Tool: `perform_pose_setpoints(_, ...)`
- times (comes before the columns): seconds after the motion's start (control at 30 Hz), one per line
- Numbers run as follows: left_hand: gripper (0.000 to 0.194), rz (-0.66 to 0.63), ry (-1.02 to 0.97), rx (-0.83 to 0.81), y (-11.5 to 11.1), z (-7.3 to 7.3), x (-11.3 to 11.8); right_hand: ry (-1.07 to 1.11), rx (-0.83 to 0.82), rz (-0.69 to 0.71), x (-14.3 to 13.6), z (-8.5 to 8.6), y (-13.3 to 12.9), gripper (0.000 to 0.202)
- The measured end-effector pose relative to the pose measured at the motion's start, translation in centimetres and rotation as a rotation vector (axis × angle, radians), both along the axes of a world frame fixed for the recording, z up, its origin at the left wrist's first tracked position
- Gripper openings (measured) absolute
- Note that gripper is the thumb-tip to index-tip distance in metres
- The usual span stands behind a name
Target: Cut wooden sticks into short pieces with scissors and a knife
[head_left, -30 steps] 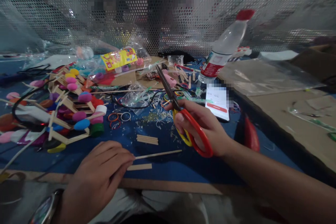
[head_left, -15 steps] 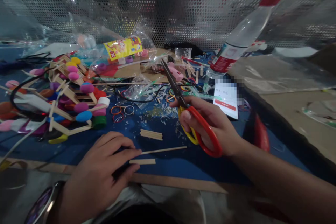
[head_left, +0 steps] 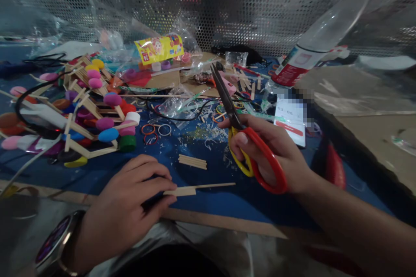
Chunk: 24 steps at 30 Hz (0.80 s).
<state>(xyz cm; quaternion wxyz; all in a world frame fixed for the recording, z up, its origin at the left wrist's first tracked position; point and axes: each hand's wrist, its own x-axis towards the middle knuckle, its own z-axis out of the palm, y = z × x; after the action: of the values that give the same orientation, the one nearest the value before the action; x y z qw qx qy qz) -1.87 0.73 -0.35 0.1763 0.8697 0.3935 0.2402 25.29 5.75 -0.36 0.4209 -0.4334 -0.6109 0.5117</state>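
My left hand (head_left: 126, 207) is closed at the near table edge, its thumb and fingertips on the left end of a short flat wooden stick (head_left: 185, 191). Against the upper side of that piece lies a longer thin wooden stick (head_left: 217, 185), sticking out to the right. In my right hand (head_left: 276, 151) are scissors (head_left: 232, 110) with red and yellow handles. The blades look closed and point up and away, above the table. Several short cut sticks (head_left: 192, 162) lie side by side just beyond my left fingertips.
To the left is a heap of wooden sticks and coloured caps (head_left: 104, 134). Rubber bands (head_left: 164, 130), shavings and plastic wrap lie mid-table. A tilted bottle (head_left: 302, 56) and a phone (head_left: 289, 123) are on the right. Behind stands a perforated metal screen (head_left: 201, 4).
My left fingers have brought the flat stick up against the thin one, closing the gap between them. The scissors stay in my right hand. The whole view has shifted slightly.
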Motion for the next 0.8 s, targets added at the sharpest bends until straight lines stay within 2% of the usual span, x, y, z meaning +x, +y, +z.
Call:
perform_pose_setpoints(0.33,0.009,-0.003,-0.020,-0.014,0.09,-0.01,0.04,-0.041,0.008,-0.010,-0.19,0.26,-0.01,0.036)
perform_pose_setpoints(0.8,0.010,0.001,-0.035,-0.019,0.19,-0.05,0.19,-0.057,0.001,-0.005,0.25,-0.37,-0.14,0.034)
